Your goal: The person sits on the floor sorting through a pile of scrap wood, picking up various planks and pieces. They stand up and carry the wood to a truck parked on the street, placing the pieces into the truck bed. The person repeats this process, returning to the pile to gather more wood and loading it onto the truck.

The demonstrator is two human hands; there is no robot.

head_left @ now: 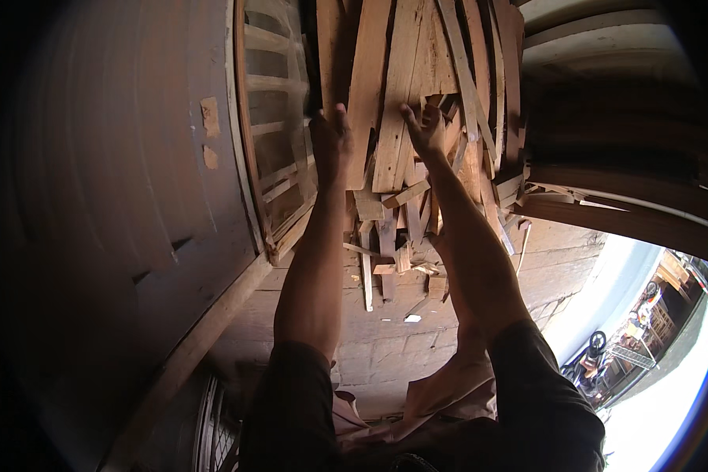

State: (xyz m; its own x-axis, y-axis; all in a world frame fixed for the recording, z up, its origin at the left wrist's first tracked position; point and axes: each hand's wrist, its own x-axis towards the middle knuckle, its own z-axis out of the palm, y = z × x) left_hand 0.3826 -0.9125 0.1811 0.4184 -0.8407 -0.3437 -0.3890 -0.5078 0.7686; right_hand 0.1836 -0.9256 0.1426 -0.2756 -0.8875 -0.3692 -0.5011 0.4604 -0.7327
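Observation:
Both my arms reach up into a stack of rough wooden planks leaning against the wall. My left hand is closed around the left edge of a long pale plank. My right hand has its fingers spread on the face of the neighbouring wide plank; whether it grips it I cannot tell. Short offcuts lie piled below my hands.
A wooden slatted frame leans to the left of the planks, beside a dark wall. Darker boards stack at the right. A brick-paved floor lies below. A scooter stands in bright daylight at lower right.

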